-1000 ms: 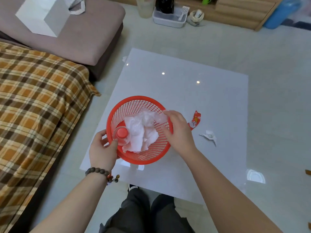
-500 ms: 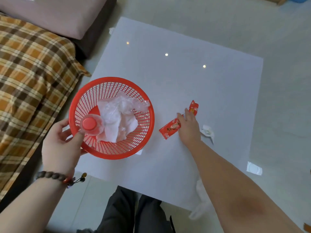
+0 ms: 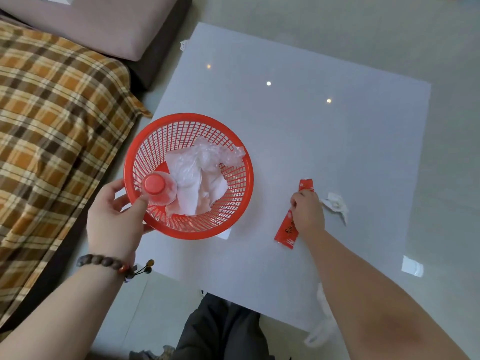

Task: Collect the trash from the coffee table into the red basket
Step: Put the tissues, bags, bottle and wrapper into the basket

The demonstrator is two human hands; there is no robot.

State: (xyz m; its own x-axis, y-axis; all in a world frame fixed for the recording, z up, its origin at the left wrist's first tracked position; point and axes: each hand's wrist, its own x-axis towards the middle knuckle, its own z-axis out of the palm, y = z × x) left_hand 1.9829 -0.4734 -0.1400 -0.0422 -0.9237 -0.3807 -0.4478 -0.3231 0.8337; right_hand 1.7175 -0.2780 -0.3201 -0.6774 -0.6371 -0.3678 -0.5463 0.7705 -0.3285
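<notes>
1. The right hand point(image 3: 307, 213) lies on the red wrapper point(image 3: 287, 229), fingers curled down onto its middle and closing on it; I cannot tell whether it is pinched firmly or only pressed flat. The left hand point(image 3: 114, 222) is clamped on the near-left rim of the red basket point(image 3: 188, 120), thumb hooked inside against the bottle, fingers under the rim.
2. The surface point(image 3: 298, 126), one white glossy coffee table, carries everything; the basket is the landmark, at the surface's left edge and partly overhanging it.
3. One basket, apparently held slightly off the surface. Inside it: one crumpled white bag or tissue wad point(image 3: 200, 178) across the middle, and one clear bottle with a red cap point(image 3: 155, 184) upright against the near-left wall.
4. One wrapper lies flat to the right of the basket, well apart from it.
5. One small crumpled paper scrap point(image 3: 335, 205) sits just beyond the wrapper, farther right of the basket, beside the right hand's knuckles.
6. Risks, as I judge them: the thin wrapper lying flat on a slick surface may slide under the fingers instead of lifting; a sweep of the right hand could knock the scrap away from the basket; if the left hand's grip slackens, the overhanging basket could tip and let the bottle roll out.
7. Remaining to collect, by my count: two pieces, wrapper and scrap.
</notes>
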